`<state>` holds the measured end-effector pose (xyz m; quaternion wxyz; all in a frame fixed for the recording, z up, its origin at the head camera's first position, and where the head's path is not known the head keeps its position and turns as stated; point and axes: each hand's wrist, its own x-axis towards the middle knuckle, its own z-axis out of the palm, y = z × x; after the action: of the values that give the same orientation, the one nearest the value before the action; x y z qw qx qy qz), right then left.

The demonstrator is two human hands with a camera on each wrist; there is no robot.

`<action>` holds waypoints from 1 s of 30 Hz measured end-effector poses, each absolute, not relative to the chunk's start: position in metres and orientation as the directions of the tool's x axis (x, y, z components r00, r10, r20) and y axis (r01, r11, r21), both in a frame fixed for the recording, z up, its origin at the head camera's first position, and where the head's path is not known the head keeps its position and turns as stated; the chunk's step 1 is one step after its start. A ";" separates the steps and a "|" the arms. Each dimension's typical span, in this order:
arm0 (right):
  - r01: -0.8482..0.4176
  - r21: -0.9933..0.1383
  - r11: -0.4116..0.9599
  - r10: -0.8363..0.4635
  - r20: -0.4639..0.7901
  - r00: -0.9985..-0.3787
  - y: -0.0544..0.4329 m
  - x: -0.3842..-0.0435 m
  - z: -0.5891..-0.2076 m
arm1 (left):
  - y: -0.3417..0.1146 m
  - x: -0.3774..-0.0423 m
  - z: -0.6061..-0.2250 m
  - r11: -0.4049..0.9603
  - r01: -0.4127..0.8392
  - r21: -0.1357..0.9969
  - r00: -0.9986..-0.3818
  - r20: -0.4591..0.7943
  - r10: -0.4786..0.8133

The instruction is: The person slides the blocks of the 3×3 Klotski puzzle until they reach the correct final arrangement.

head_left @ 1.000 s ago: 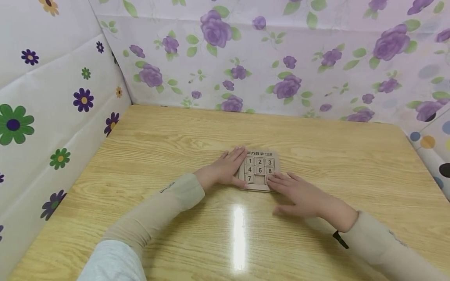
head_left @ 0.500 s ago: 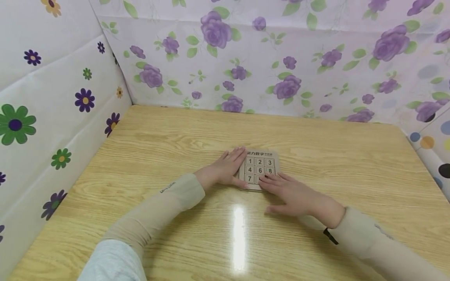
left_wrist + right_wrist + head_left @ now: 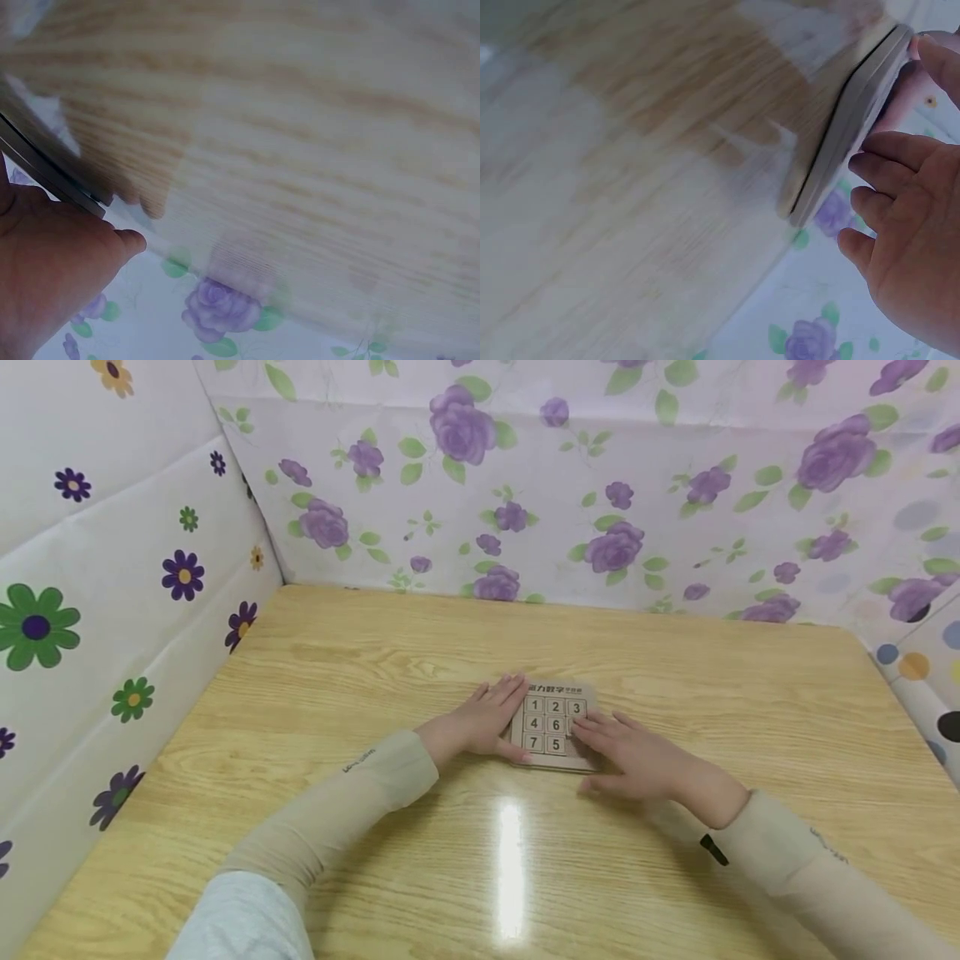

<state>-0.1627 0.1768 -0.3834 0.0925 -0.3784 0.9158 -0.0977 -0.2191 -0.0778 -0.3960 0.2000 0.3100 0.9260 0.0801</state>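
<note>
A wooden number slide puzzle point(image 3: 555, 760) lies on the table, its tiles showing 1, 2, 3 in the top row, 4 and 6 in the middle, 7 and 5 at the bottom. My left hand point(image 3: 480, 722) rests along its left side, straight fingers at the upper corner and thumb at the lower one. With extended fingers my right hand point(image 3: 641, 764) touches the right column, where fingertips cover the middle-row tile. In the right wrist view the puzzle's edge point(image 3: 847, 127) runs beside the right fingers point(image 3: 889, 176). The left wrist view catches the frame's dark edge point(image 3: 56, 176).
The wood-grain table point(image 3: 375, 635) carries a bright light reflection point(image 3: 512, 868) in front of the puzzle. Flower-printed cloth point(image 3: 465, 477) stands behind the table, and another printed cloth point(image 3: 112, 568) lines the left side.
The right fingers have slid the 5 tile left into the bottom middle, then shifted up and right to the middle row's right tile. The left hand has stayed in place.
</note>
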 end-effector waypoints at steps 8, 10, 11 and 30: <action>-0.674 -0.230 0.702 -0.706 -0.105 -0.700 0.178 -0.156 -0.385 | -0.079 -0.218 -0.399 0.791 0.537 0.293 -0.729 -0.312 0.610; -0.672 -0.234 0.703 -0.706 -0.118 -0.698 0.178 -0.153 -0.384 | -0.079 -0.218 -0.399 0.792 0.536 0.292 -0.729 -0.314 0.609; -0.672 -0.236 0.702 -0.707 -0.125 -0.696 0.178 -0.151 -0.384 | -0.079 -0.219 -0.399 0.792 0.537 0.291 -0.728 -0.316 0.609; -0.704 -0.279 0.653 -0.747 -0.089 -0.658 0.163 -0.163 -0.379 | -0.078 -0.219 -0.395 0.787 0.549 0.281 -0.723 -0.313 0.616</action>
<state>-0.1629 0.1635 -0.3790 0.0982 -0.4014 0.9039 -0.1105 -0.2185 -0.0781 -0.3954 0.1980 0.3150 0.9244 0.0846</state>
